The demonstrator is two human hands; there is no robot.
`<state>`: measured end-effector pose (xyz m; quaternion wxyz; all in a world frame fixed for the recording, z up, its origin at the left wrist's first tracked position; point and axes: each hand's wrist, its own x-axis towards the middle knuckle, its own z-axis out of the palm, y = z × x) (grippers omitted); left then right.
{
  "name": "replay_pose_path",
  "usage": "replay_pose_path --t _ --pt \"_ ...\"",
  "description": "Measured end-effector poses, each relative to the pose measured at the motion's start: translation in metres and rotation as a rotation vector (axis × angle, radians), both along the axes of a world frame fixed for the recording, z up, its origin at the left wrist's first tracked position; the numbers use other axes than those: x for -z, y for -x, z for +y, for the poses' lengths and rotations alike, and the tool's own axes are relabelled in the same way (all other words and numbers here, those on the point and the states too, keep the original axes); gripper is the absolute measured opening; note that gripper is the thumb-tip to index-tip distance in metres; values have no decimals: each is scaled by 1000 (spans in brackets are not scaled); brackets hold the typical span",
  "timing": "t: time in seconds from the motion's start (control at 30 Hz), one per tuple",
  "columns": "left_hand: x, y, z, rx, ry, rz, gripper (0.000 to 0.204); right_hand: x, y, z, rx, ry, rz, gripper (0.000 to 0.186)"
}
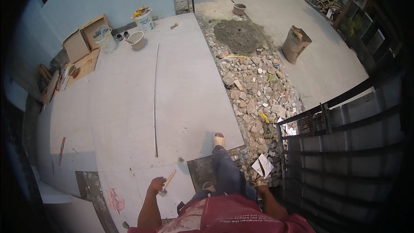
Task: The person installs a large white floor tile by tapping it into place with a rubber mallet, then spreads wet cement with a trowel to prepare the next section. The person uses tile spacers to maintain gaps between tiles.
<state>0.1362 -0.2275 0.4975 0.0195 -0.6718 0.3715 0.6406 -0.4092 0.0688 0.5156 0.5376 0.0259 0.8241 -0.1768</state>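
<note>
My left hand (156, 185) is closed around the wooden handle of a small mallet (167, 182), held low in front of my body above the large grey floor tiles (129, 103). My right hand (260, 187) hangs at my side next to the dark metal gate (345, 146); its fingers are too dim to read. I stand with one sandalled foot (219, 140) forward on the tile edge, the leg in blue jeans.
A strip of broken rubble (254, 90) runs right of the tiles, with a mortar heap (239, 34) and a paper cement bag (295, 43) beyond. Buckets (144, 19) and cardboard boxes (84, 45) stand at the far wall. A long thin strip (155, 99) lies on the tiles.
</note>
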Motion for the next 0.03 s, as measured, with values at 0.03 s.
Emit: replay_pose_path --t 0.03 --pt "-9 29 -37 -12 18 -2 53 2 11 -32 -10 -63 -18 22"
